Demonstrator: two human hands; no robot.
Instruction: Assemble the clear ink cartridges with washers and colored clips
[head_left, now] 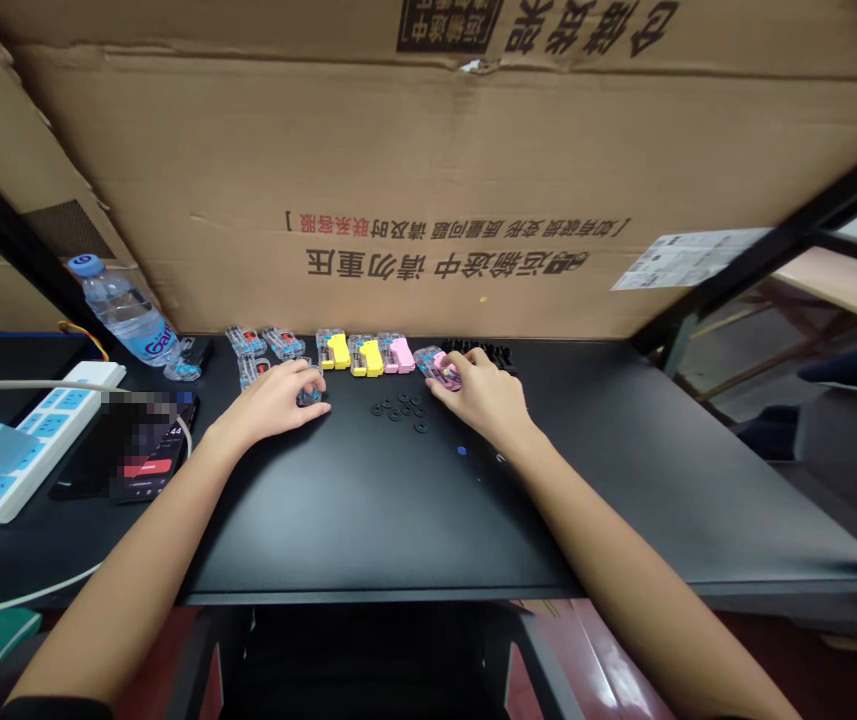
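My left hand (276, 402) curls its fingers round a small clear-and-blue plastic piece (309, 396) low over the black table. Similar clear pieces (283, 342) with blue and orange parts lie just behind it. My right hand (484, 392) grips a pink-and-clear plastic piece (444, 372), partly covered by the fingers. Between the hands stand two yellow-and-clear pieces (366, 357) and another pink-and-clear piece (398, 353) in a row. Several small black rings (394, 413) lie in front of that row. Black parts (503, 357) sit behind my right hand, partly hidden.
A large cardboard sheet (413, 160) stands along the table's back. On the left are a water bottle (128, 312), a white power strip (30, 445), a phone (150, 450) and a pale cable (45, 386). A small blue dot-like piece (462, 451) lies near my right wrist.
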